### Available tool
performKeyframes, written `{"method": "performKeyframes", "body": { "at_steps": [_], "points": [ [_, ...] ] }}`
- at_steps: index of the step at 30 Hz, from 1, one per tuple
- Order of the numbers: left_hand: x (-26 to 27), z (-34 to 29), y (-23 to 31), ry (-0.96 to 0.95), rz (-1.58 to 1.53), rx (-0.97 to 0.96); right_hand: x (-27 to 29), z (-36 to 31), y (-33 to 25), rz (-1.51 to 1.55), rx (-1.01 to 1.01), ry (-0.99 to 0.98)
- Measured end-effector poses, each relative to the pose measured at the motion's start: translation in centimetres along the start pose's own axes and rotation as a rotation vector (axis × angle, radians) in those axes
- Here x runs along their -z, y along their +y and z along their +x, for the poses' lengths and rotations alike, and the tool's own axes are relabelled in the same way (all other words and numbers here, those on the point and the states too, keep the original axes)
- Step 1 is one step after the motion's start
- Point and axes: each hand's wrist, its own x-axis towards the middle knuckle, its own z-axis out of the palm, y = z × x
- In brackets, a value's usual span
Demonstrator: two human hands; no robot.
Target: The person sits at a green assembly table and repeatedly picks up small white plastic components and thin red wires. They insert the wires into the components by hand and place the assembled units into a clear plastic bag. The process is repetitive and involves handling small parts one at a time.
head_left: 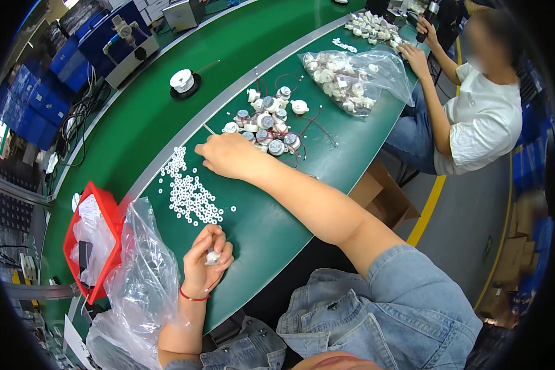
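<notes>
My left hand [205, 262], with a red cord round its wrist, is closed on a small white plastic part [213, 257], mostly covered by the fingers. Just beyond it many small white rings [191, 198] lie scattered over the green table. My right hand [229, 155] reaches across to the far end of these rings, palm down with its fingers drawn together; whatever they pinch is hidden. Right beside that hand sits a heap of small round white-and-grey motor-like units [265, 120] with dark red wires. A thin pale stick [209, 129] lies past its knuckles.
A red bin [118, 231] with clear plastic stands at the left, a loose clear bag [145, 265] beside it. Farther right lies a bag of white parts [342, 80]. A white spool [182, 81] stands beyond the metal rail. Another person [481, 117] works at the far right.
</notes>
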Motion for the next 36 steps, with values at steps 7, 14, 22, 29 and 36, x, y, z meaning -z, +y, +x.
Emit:
{"method": "performKeyframes", "body": {
  "at_steps": [7, 14, 22, 29, 36],
  "points": [
    [-0.4, 0.0, 0.1, 0.003, -0.016, 0.024, 0.5, 0.0, 0.8, 0.051, 0.003, -0.092],
    [-0.4, -0.2, 0.1, -0.015, 0.015, 0.012, -1.2, 1.6, 2.1, 0.446, -0.024, -0.021],
    [-0.3, 0.0, 0.1, -0.028, 0.063, 0.018, -2.4, 2.5, 0.9, 0.868, -0.311, -0.138],
    [-0.2, 0.0, 0.0, -0.046, 0.102, 0.019, -2.1, 2.5, 0.4, 0.859, -0.333, -0.165],
    [0.1, 0.1, -0.2, -0.060, 0.105, 0.016, -2.0, 2.4, 0.2, 0.862, -0.284, -0.226]
  ]
}}
